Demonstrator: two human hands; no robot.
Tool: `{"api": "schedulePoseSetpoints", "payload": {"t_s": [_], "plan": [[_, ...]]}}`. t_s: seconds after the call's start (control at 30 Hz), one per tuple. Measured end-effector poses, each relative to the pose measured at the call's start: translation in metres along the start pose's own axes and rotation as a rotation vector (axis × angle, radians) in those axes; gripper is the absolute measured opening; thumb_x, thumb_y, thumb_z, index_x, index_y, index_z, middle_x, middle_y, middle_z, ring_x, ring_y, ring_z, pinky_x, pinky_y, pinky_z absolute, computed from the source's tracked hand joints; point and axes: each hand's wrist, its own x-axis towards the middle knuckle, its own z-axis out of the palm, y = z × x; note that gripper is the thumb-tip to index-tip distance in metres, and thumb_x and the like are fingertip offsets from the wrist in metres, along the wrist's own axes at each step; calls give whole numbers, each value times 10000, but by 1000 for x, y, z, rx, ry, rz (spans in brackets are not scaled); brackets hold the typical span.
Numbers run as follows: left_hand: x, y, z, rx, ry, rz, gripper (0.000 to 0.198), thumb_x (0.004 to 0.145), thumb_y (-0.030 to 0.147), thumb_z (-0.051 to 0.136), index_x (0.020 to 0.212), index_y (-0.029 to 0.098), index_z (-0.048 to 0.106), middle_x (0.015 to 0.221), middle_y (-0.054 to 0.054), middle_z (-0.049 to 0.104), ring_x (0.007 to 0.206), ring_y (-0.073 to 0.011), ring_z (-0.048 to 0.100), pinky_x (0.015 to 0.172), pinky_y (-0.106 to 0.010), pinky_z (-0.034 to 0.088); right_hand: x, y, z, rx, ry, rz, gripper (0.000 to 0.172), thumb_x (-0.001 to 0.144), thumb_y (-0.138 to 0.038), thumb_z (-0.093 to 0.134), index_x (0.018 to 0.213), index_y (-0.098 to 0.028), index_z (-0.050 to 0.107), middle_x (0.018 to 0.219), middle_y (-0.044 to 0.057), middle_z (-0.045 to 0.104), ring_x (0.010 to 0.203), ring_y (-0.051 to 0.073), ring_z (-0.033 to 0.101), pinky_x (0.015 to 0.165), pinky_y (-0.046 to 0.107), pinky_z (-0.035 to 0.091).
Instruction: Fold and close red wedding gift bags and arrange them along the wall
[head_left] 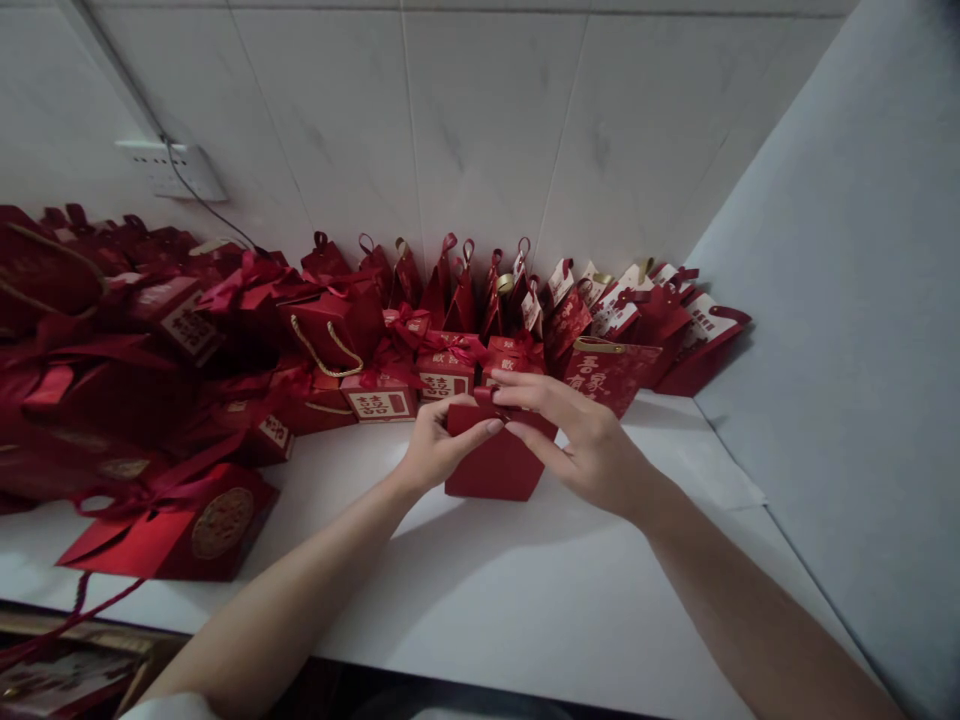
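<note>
Pinching the top flap of the small red box [491, 470] from both sides, with the left hand [439, 445] at 9 o'clock and the right hand [581, 435] at 3 o'clock, each grip pressed together on the flap. Resting the box upright on the white worktop [525, 600], near its middle. Working just in front of red gift bags [465, 300] crowded at 12 o'clock against the tiled wall, and well apart from a larger ribboned box [187, 530] at 8 o'clock.

Single head-worn view, from above and behind the left hand [439, 440] and right hand [581, 445], facing forward and down, close on the box [491, 470], counter [525, 600] filling foreground, wall [450, 120] beyond, lens probably wide, left side dim.
</note>
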Motion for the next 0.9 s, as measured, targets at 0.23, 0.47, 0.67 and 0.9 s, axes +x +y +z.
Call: {"api": "schedulePoseSetpoints", "payload": {"t_s": [0.23, 0.47, 0.67, 0.9], "plan": [[1, 1, 1, 18, -15, 41, 234, 728, 335, 813, 747, 134, 696, 717, -17, 654, 638, -107, 576, 580, -192, 468, 1, 4, 19, 91, 206, 127, 61, 895, -204, 671, 943, -222, 637, 915, 3, 708, 866, 153, 676, 807, 271, 532], [2, 1, 1, 37, -39, 62, 178, 763, 312, 792, 819, 156, 727, 823, -35, 685, 721, -120, 620, 617, -190, 491, 0, 9, 20, 278, 282, 394, 111, 886, -279, 674, 814, -212, 624, 750, -31, 652, 696, 113, 626, 627, 217, 488], [2, -2, -1, 34, -25, 53, 197, 805, 353, 753, 831, 161, 726, 808, -34, 678, 708, -117, 622, 600, -188, 496, -1, 10, 20, 248, 286, 404, 113, 891, -285, 667, 836, -208, 605, 762, -32, 648, 711, 105, 615, 676, 222, 471], [1, 1, -2, 93, -38, 80, 179, 821, 341, 741, 832, 163, 735, 803, -39, 702, 712, -119, 630, 609, -187, 493, -1, 10, 15, 186, 224, 329, 122, 896, -261, 655, 819, -208, 576, 753, -41, 633, 677, 90, 591, 652, 204, 453]]}}
